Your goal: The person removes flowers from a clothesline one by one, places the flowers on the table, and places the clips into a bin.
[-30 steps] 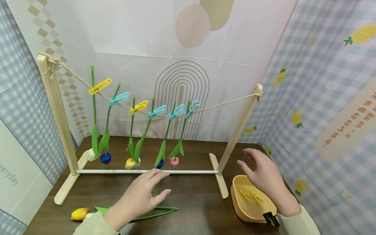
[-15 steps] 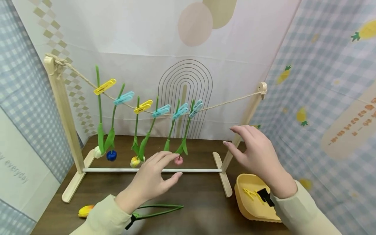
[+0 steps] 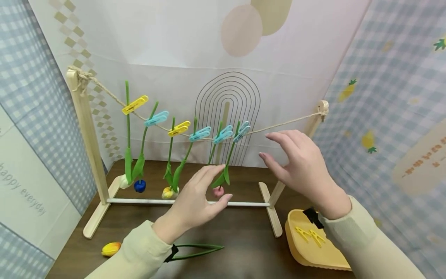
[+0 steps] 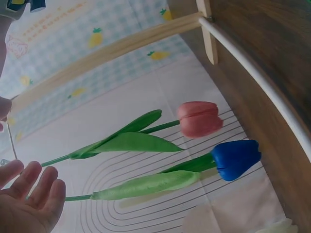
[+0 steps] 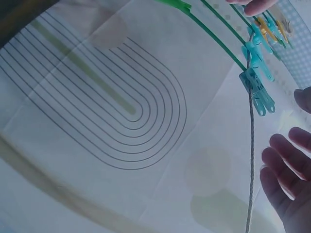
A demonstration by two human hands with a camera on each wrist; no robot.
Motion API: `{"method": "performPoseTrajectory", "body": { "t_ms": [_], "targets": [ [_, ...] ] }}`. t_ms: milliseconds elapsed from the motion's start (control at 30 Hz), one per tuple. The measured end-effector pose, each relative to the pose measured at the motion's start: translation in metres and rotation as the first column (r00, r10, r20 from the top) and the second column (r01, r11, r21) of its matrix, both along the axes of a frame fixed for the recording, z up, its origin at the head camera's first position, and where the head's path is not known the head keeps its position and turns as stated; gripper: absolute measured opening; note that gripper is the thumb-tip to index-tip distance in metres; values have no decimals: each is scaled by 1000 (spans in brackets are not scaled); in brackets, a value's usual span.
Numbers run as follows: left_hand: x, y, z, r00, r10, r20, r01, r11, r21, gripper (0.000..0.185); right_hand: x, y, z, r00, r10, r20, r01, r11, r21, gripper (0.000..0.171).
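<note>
Both hands had risen from low over the worktop toward the rope [image 3: 285, 123], the right hand [image 3: 299, 166] climbing from over the yellow tray [image 3: 306, 248] until its fingertips sat just below the line. The left hand [image 3: 198, 197] had lifted and slid rightward to the pink tulip [image 3: 218, 191], the last flower along the rope. Fingers on both hands were spread and loose, gripping nothing.

By my read, the step in hand was the reach for that last hanging stem: the left hand closing on its leaves [image 3: 222, 179], the right heading for the blue clothespin [image 3: 242, 131] that pinned it to the rope. What that called for was a fine pinch on the peg's tail while the stem was steadied, without tugging the sagging rope.

Along the rope toward its left post [image 3: 87, 131] hung five more tulips on yellow and blue pegs, a blue tulip [image 4: 235, 159] right beside the pink one, so the neighbouring blue peg [image 3: 223, 134] crowded the target. Below the rope, a yellow tulip [image 3: 111, 248] lay flat on the worktop [image 3: 244, 248], and two yellow pegs [image 3: 309, 235] sat in the tray.
</note>
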State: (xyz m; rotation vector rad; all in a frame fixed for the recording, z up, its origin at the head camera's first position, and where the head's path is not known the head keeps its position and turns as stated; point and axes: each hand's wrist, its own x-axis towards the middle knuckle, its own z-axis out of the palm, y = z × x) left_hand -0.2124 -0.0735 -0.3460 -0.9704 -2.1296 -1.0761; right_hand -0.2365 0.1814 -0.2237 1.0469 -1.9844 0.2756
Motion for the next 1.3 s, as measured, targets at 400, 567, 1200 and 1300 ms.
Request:
{"method": "performPoseTrajectory", "body": {
  "t_ms": [400, 567, 1200, 1300],
  "targets": [
    [-7, 15, 8, 975, -44, 218, 37, 999, 38, 81, -13, -15, 27, 1000, 15, -26, -14, 998, 58, 39],
    [-10, 21, 13, 949, -75, 307, 52, 995, 82, 87, -21, -19, 32, 1000, 23, -14, -22, 996, 82, 38],
    [-29, 38, 18, 975, -30, 221, 3, 993, 121, 75, -37, -36, 22, 1000, 9, 29, -11, 997, 72, 36],
    [-31, 43, 18, 974, -38, 224, 6, 989, 145, 70, -38, -35, 21, 999, -2, 35, -1, 997, 80, 34]
  ]
}}
